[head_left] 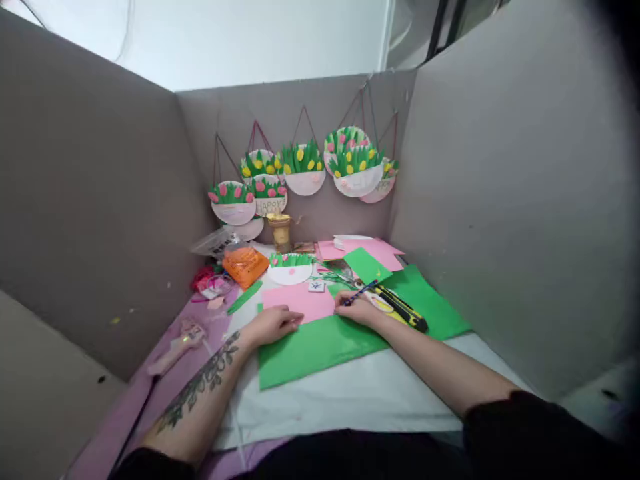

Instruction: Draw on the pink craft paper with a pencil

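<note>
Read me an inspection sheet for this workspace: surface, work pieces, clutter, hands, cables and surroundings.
Surface: white cover over a purple table.
Job's things: pink paper lying on green paper; blue pen or pencil.
Clutter: orange packet beyond the left hand; yellow-and-black tool beside the right hand.
Hands: left rests at the pink paper's near edge; right grips the pen or pencil.
Cables: dark cable at the pink tool, left side.
Surroundings: grey panels on three sides; decorated paper plates hanging at the back.

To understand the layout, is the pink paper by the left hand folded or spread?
Spread: the pink paper lies flat on the green sheet, with no fold visible.
</note>
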Demonstrator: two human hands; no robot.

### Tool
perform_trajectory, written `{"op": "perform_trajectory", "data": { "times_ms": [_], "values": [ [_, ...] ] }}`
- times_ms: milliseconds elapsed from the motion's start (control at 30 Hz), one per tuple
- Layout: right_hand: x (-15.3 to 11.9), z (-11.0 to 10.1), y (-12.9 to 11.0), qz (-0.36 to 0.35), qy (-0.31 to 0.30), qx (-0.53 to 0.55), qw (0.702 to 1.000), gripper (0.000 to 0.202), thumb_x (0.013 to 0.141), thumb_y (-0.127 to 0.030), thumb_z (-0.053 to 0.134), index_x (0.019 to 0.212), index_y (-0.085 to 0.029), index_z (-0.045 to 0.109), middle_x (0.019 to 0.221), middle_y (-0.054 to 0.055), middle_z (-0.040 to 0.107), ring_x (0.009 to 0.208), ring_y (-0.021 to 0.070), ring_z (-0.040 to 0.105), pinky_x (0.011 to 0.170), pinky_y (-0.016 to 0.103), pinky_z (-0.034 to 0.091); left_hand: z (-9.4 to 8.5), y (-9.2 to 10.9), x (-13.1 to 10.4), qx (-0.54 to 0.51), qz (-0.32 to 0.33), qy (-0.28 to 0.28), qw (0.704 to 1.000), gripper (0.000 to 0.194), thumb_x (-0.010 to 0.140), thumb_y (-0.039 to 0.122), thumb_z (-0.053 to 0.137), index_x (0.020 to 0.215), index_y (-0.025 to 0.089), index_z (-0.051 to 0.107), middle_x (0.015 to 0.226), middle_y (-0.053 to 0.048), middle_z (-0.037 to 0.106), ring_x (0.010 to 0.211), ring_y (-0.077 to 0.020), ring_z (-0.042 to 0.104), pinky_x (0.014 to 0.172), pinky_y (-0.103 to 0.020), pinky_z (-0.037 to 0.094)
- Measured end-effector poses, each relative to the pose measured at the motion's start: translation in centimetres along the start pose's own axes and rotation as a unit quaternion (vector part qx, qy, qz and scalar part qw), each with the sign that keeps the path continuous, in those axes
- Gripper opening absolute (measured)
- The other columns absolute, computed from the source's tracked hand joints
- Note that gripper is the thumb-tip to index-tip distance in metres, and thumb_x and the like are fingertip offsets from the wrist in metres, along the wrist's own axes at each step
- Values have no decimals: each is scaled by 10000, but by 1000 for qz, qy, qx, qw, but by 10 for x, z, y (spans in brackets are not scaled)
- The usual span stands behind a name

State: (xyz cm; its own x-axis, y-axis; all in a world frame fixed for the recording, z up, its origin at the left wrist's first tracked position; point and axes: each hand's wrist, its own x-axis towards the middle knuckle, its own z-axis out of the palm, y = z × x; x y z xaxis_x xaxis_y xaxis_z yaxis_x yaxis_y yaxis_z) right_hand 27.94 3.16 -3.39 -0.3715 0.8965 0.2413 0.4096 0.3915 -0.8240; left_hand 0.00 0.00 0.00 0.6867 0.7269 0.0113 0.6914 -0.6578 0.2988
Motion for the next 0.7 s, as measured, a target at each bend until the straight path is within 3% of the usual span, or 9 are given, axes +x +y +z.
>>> {"op": "perform_trajectory", "data": {
  "times_ms": [700],
  "values": [
    [-6, -2, -9, 19, -6, 11, 1000, 27, 624, -190, 589, 641, -169, 593, 608, -24, 571, 607, 124, 504, 579, 233, 370, -3, 5, -1, 9, -7, 0, 1000, 412, 886, 450, 380, 1226, 279, 537, 929, -51, 578, 801, -160, 560, 701, -236, 405]
  ]
}}
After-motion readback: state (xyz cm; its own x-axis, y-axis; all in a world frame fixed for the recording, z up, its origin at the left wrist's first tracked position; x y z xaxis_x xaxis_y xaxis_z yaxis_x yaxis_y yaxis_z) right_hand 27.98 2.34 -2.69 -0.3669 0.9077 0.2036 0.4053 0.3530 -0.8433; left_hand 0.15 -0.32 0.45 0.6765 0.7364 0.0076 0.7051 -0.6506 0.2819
